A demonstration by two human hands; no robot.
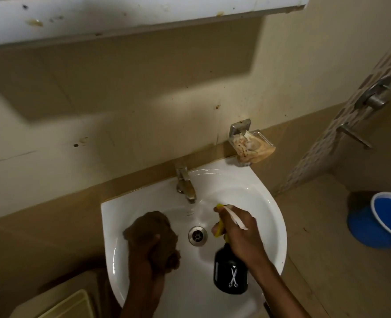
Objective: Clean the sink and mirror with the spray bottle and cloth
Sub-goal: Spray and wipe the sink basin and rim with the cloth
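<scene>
A white sink (265, 203) hangs on the beige wall, with a metal drain (197, 235) at its middle and a tarnished tap (185, 184) at the back. My left hand (144, 255) grips a bunched brown cloth (153, 228) against the left side of the bowl. My right hand (240, 232) holds a black spray bottle (230, 274) with a yellow-and-white trigger head over the right side of the bowl, its nozzle aimed toward the tap. The underside of the mirror's white frame (121, 17) runs along the top; the glass is out of view.
A dirty clear soap dish (251, 145) is fixed to the wall right of the tap. On the floor at right stands a blue bucket (382, 221). Metal shower fittings (373, 95) stick out from the right wall. A pale lid (70, 304) sits at lower left.
</scene>
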